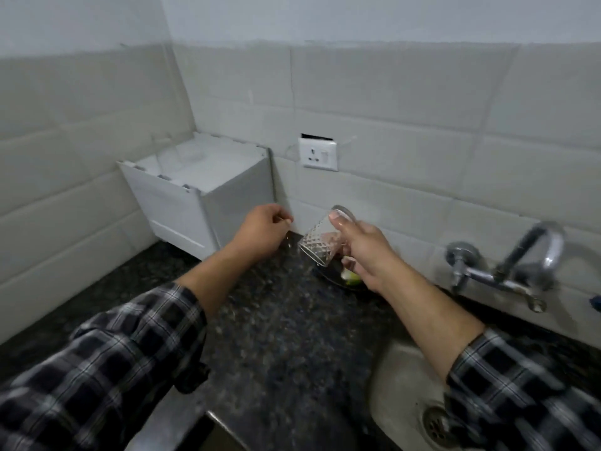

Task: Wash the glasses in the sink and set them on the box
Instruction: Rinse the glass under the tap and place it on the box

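My right hand (361,252) grips a clear cut-pattern glass (320,239), tilted with its mouth down and to the left, in the air above the dark counter. My left hand (263,231) hovers just left of it with fingers curled and holds nothing that I can make out. The white box (227,203) stands in the wall corner behind my left hand; its top looks bare. The steel sink (400,379) lies at the lower right under my right forearm, its drain partly showing.
A chrome wall tap (507,265) juts out over the sink at the right. A dark dish with a green-white scrap (349,276) sits on the speckled granite counter (276,336) below the glass. A white wall socket (318,154) is right of the box.
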